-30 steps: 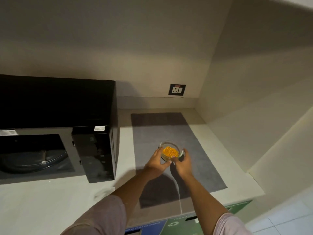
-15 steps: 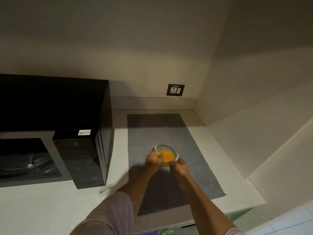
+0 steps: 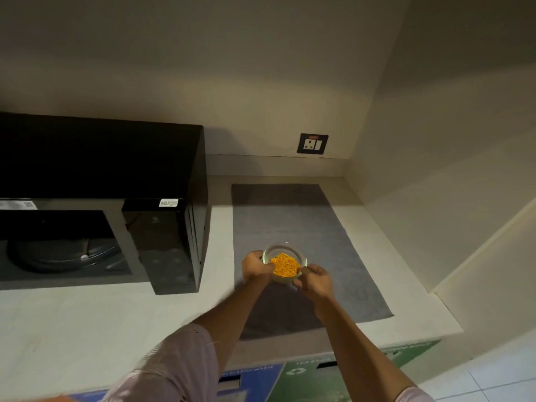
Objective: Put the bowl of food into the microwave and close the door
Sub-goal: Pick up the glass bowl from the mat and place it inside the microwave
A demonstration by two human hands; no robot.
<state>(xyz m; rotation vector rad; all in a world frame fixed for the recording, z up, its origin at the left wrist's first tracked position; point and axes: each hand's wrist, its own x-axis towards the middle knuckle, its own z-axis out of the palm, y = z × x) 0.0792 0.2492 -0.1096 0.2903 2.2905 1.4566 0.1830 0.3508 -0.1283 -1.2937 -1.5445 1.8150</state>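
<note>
Here, in the one head view, my left hand (image 3: pixel 256 264) and right hand (image 3: pixel 314 281) are both wrapped around the bowl (image 3: pixel 284 264), one on each side, fingers curled against its glass wall and clamped on it. The bowl carries a heap of orange food (image 3: pixel 284 266) and sits over the near half of the grey mat (image 3: pixel 290 216); I cannot tell whether its base touches the mat or is a little clear of it. The microwave (image 3: pixel 101 158) stands well to my left on the counter (image 3: pixel 72 320), its cavity open with the turntable (image 3: pixel 63 255) showing inside. The door itself I cannot see from here. I judge this to be the start of the carry, with the placing and the closing not yet done. What could go wrong: the glass looks smooth, so a loose grip could let it slip or tip, spilling food on the mat. Swinging left, I could knock the bowl against the black control panel (image 3: pixel 162 245) that stands between it and the cavity, or catch the cavity's lip if I come in too low.
</note>
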